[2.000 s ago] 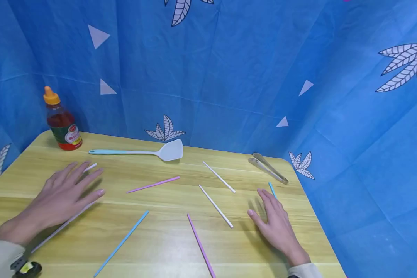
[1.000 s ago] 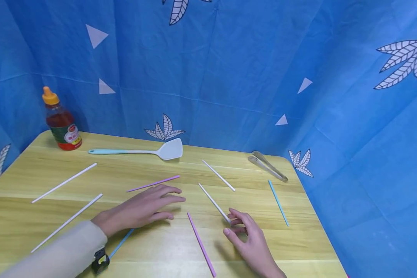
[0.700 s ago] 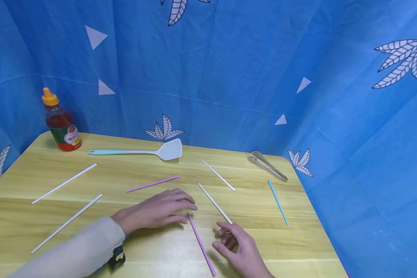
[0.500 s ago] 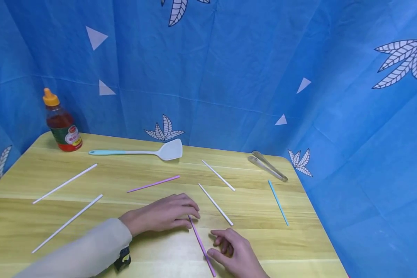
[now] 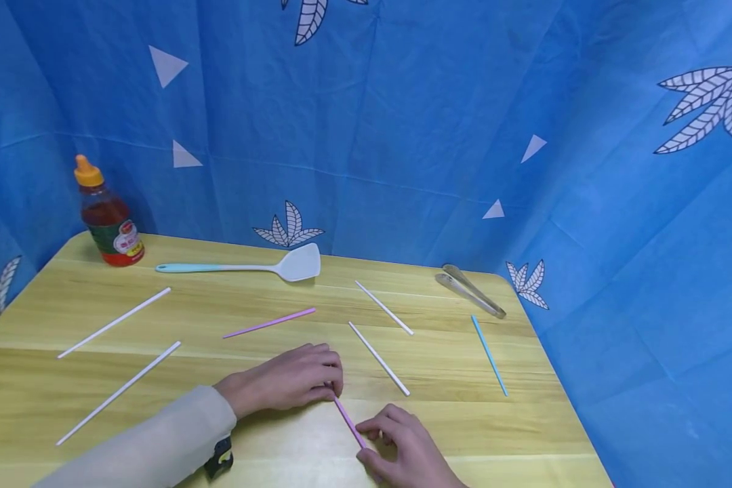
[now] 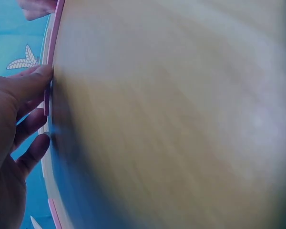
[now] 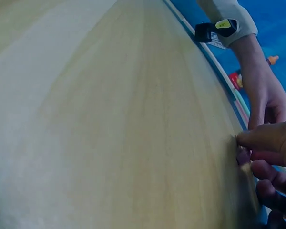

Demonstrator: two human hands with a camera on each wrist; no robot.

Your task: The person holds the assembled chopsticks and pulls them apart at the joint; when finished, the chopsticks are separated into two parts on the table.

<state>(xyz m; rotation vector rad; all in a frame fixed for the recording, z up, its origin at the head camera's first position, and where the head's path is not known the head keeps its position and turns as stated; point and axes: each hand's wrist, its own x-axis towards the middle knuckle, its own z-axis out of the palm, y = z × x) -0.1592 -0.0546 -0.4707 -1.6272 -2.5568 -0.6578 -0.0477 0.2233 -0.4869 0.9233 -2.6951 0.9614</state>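
A pink-purple straw (image 5: 350,421) lies slantwise at the front middle of the table. My left hand (image 5: 301,376) pinches its far end between thumb and fingers. Close to its near end, my right hand (image 5: 405,447) has thumb and index finger around it, and the hand covers that end. The left wrist view shows the straw (image 6: 56,28) running from my left fingertips up toward the other hand. In the right wrist view a short bit of the straw (image 7: 243,156) shows at my right fingers.
Two white straws (image 5: 378,358) lie just beyond my hands, two more white straws (image 5: 118,393) at left. A second pink straw (image 5: 268,323), a blue straw (image 5: 490,356), tongs (image 5: 471,293), a spatula (image 5: 250,266) and a sauce bottle (image 5: 112,220) lie or stand farther off.
My left hand has come rightward from the table's left side, and my right hand leftward and nearer. Both have now taken hold of the pink straw. My left forearm now covers a blue straw.
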